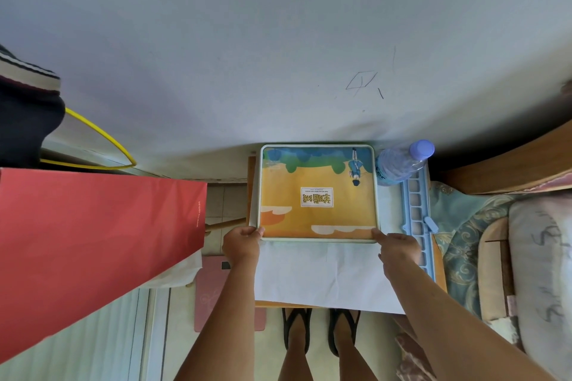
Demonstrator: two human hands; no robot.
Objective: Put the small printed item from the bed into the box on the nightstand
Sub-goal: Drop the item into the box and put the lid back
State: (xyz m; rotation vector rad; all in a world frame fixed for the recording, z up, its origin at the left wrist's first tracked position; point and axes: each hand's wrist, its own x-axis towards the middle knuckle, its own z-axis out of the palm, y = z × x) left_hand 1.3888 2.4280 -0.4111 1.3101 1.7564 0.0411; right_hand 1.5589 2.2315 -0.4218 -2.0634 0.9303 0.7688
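The box (318, 193), flat, stiff and probably light, sits at the nightstand's (325, 275) back edge, its lid on, both near corners pinched by left hand (243, 243) and right hand (399, 249); the printed item is not visible.

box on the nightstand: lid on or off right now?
On. The printed lid covers the whole box, no interior visible. Left hand and right hand grip its near corners.

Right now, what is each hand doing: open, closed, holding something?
Left hand: closed on the near left corner of the box.
Right hand: closed on the box's near right corner.
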